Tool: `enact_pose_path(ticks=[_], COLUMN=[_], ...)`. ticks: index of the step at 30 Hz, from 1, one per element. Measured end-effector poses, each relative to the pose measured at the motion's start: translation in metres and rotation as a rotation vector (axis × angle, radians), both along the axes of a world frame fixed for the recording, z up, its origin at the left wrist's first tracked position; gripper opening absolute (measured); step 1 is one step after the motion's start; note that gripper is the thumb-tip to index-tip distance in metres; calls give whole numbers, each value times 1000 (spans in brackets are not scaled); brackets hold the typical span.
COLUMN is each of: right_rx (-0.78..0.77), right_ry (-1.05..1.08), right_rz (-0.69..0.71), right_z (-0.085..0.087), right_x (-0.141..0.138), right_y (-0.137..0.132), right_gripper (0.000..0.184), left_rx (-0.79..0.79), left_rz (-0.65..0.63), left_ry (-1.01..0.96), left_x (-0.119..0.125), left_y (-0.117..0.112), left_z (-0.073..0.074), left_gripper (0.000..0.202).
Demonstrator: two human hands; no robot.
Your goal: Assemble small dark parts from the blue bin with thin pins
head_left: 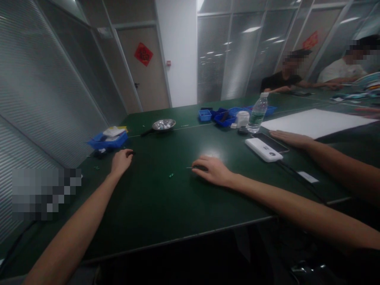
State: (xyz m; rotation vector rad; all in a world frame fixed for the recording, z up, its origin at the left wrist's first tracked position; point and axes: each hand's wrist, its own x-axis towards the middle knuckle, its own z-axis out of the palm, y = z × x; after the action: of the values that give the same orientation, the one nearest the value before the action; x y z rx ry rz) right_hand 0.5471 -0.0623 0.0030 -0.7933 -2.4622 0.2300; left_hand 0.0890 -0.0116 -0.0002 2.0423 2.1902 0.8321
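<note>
My left hand [121, 160] rests on the dark green table [166, 206] with its fingers curled around a small dark object near a blue tray. My right hand [211, 169] lies further right, fingers closed on a thin dark tool whose metal tip points left. A tiny green part [171, 175] lies on the table between the two hands. What the left hand holds is too small to name.
A co-worker's hand [292, 138] lies flat by a phone [270, 142] and a white power bank [263, 149]. A blue tray [108, 139], a metal bowl [163, 125], blue bins [221, 116], a water bottle [257, 113] and a white sheet [314, 122] stand further back. Two people sit at the far right.
</note>
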Motion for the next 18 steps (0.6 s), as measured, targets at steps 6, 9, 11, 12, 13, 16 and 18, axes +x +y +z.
enact_pose_path(ticks=[6, 9, 11, 12, 13, 16, 18], right_rx=[6, -2, -2, 0, 3, 12, 15], right_ry=[1, 4, 4, 3, 2, -2, -6], right_rz=[-6, -5, -8, -12, -16, -16, -11], right_z=[0, 1, 1, 1, 0, -2, -4], right_x=[0, 0, 0, 0, 0, -1, -1], right_y=[0, -1, -1, -1, -1, 0, 1], right_gripper=[29, 29, 29, 28, 28, 28, 29], left_rx=[61, -21, -101, -164, -224, -318, -331], left_rz=[-180, -443, -567, -598, -612, -636, -644], left_ry=[38, 29, 28, 21, 12, 11, 2], left_x=[43, 89, 117, 129, 137, 149, 148], left_y=[-14, -25, -36, -42, -48, -62, -66], left_z=[15, 21, 24, 25, 25, 24, 20], left_gripper=[39, 48, 38, 30, 24, 28, 33])
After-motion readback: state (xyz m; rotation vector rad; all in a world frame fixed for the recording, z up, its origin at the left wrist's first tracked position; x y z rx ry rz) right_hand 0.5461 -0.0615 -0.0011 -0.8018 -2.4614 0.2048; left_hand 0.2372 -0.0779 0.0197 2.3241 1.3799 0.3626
